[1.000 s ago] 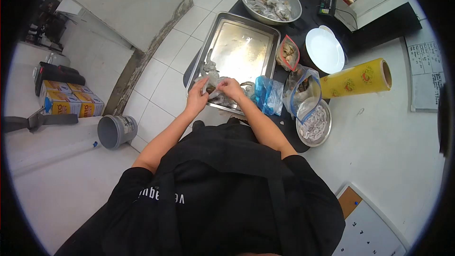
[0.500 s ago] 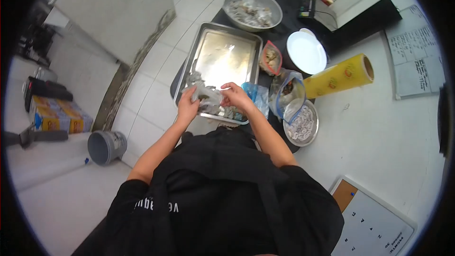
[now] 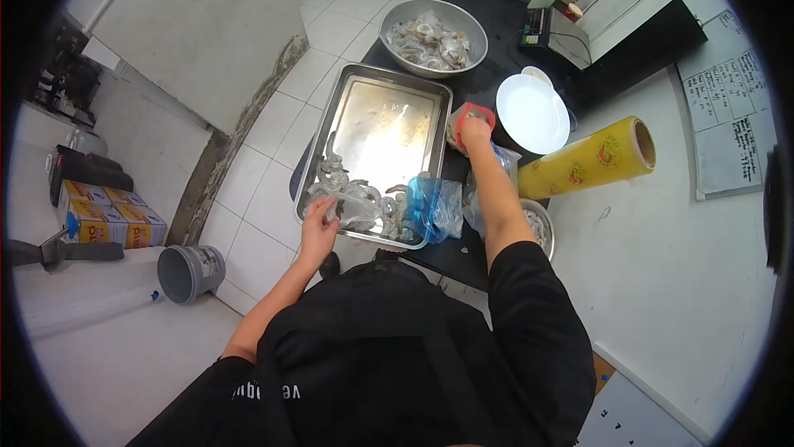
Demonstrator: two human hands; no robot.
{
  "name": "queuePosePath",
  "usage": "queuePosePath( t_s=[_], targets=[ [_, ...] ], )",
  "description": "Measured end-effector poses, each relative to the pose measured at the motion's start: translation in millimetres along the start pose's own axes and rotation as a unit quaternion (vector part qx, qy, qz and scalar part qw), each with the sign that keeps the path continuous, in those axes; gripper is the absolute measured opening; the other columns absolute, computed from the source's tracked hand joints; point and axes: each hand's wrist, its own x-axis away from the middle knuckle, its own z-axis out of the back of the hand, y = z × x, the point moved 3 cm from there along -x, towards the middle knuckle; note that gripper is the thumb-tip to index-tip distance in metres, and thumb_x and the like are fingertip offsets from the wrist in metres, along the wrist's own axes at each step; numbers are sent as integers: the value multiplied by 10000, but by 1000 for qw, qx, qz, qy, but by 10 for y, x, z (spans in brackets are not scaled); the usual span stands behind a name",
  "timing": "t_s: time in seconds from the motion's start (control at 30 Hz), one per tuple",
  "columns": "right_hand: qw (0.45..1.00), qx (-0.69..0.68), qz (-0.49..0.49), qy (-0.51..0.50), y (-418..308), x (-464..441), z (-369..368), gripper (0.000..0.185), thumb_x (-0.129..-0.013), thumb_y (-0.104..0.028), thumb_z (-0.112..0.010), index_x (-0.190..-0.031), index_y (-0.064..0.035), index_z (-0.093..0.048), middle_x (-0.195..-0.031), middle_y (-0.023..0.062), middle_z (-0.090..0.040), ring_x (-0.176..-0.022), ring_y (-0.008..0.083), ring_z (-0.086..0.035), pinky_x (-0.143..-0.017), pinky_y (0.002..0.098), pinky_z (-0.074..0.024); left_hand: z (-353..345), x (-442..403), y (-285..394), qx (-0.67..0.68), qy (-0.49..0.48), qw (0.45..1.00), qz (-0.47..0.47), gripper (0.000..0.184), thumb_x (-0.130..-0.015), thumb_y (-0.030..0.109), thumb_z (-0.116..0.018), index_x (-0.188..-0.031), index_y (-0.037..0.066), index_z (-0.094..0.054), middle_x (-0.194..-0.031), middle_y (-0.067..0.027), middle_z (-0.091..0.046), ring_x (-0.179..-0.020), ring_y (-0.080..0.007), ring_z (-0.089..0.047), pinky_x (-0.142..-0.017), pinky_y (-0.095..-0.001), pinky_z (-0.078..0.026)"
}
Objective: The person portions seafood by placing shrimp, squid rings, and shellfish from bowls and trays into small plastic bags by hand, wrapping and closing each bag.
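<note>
My left hand [image 3: 317, 230] is closed on the edge of a clear plastic bag [image 3: 357, 214] over the near left part of a metal tray [image 3: 442, 129]. Grey raw shrimp [image 3: 332, 174] lie along the tray's left and near sides, partly under the bag. My right hand [image 3: 474, 130] reaches into the mouth of a red-edged zip bag [image 3: 453, 133] to the right of the tray; its fingers are hidden there. Blue and clear plastic bags [image 3: 447, 211] lie over the tray's near right corner.
A metal bowl [image 3: 482, 58] of bagged shrimp stands beyond the tray. To the right are a white oval dish [image 3: 533, 116], a yellow film roll [image 3: 591, 157], and a bowl [image 3: 550, 232] partly behind my right arm. A grey bucket [image 3: 188, 273] sits at left.
My right hand has left the clear plastic bag and moved up and right into the red-edged zip bag. My left hand keeps hold of the plastic bag, slightly lower and nearer.
</note>
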Motion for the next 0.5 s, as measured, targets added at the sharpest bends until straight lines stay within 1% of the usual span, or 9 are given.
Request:
queuePosePath(
  t_s=[0.1, 0.13, 0.27, 0.33, 0.37, 0.4, 0.43, 0.47, 0.5],
  targets=[
    [1000, -10, 27, 2, 43, 30, 71, 239, -801, -226, -551, -930, -81, -690, -980, 141, -680, -919, 275, -660, -781, 391, -519, 3, 58, 6, 13, -6, 1000, 13, 445, -746, -23, -613, -1184, 47, -581, -1157, -118, -515, -678, -141, -496, -628, -259, -451],
    [998, -48, 38, 26, 58, 102, 169, 201, -818, -155, -530, -916, -63, -679, -956, 153, -676, -907, 294, -656, -760, 405, -527, -8, 58, 3, 20, -9, 999, 24, 438, -746, -24, -614, -1178, 46, -585, -1160, -120, -511, -687, -139, -495, -628, -256, -450],
    [996, -51, 57, 37, 161, 235, 317, 178, -797, -155, -581, -896, -33, -664, -948, 160, -672, -865, 304, -658, -747, 388, -530, -30, 32, -34, 13, 10, 1000, 17, 449, -748, -25, -612, -1189, 50, -580, -1158, -123, -511, -703, -139, -493, -628, -257, -449],
    [970, -217, 67, 85, 201, 254, 406, 190, -784, -158, -633, -882, 4, -640, -878, 146, -677, -788, 281, -663, -704, 362, -538, -25, -9, -4, 10, 10, 999, 34, 462, -749, -23, -613, -1202, 56, -574, -1158, -121, -511, -714, -143, -494, -634, -260, -451],
    [970, -218, 64, 86, 238, 169, 346, 190, -784, -158, -633, -882, 4, -640, -878, 146, -677, -788, 281, -663, -704, 362, -538, -36, -30, -5, 10, 7, 999, 31, 462, -749, -23, -613, -1202, 56, -574, -1158, -121, -511, -714, -143, -494, -634, -260, -451],
    [922, -379, 56, 60, 290, 19, 174, 199, -756, -162, -623, -848, 14, -640, -844, 141, -675, -773, 258, -663, -699, 355, -524, -47, -33, -11, -1, 5, 1000, 26, 469, -749, -21, -614, -1209, 58, -570, -1159, -121, -510, -710, -146, -495, -635, -260, -452],
    [846, -530, 46, 33, 333, -44, 53, 209, -729, -166, -613, -815, 23, -639, -810, 136, -674, -758, 235, -663, -695, 348, -511, -56, -27, -18, -12, 1, 1000, 22, 476, -749, -19, -615, -1216, 61, -566, -1161, -122, -509, -706, -148, -495, -637, -261, -452],
    [787, -615, 20, -38, 290, 39, 125, 177, -739, -130, -579, -812, 12, -657, -738, 88, -642, -686, 192, -636, -654, 317, -504, -65, -23, -20, -12, -3, 1000, 20, 476, -749, -19, -615, -1216, 61, -566, -1161, -122, -509, -706, -148, -495, -637, -261, -452],
    [786, -616, 17, -37, 251, 62, 184, 177, -739, -130, -579, -812, 12, -657, -738, 88, -642, -686, 192, -636, -654, 317, -504, -74, -13, -29, -11, -9, 999, 32, 471, -756, -12, -614, -1218, 63, -565, -1171, -125, -506, -727, -149, -499, -658, -263, -453]
  ],
)
